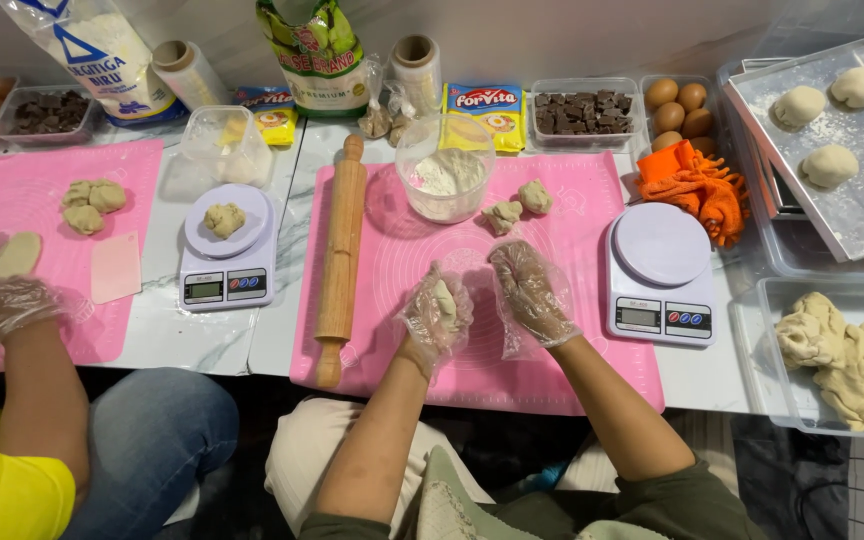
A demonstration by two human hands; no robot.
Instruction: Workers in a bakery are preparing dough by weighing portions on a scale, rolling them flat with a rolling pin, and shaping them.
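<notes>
Dough piece (pixel 444 300): pale beige, flattened lump, held in the cupped left hand (pixel 436 318), whose grip is closed loosely around it, above the pink silicone mat (pixel 552 370). Right hand (pixel 529 290): just beside the dough piece, fingers half-curled, grip holding nothing that can be seen. Both hands wear clear plastic gloves. Two more dough lumps (pixel 518 205) lie on the mat beyond the hands, near a clear tub of flour (pixel 444 180) at the mat's far edge. Wooden rolling pin (pixel 340 250): lies lengthwise along the mat's left edge. White kitchen scale (pixel 660 275): on the worktop (pixel 282 200) just right of the mat, platform bare. Orange cloth (pixel 697 185) beyond that scale. Metal tray (pixel 852 150), far right of the mat, carries three rounded dough balls; below it a clear bin holds a large dough mass (pixel 842 355). Left of the mat, a second scale (pixel 224 250) bears a small dough lump; another person's gloved hand (pixel 7 300) rests on a second pink mat (pixel 102 330).
</notes>
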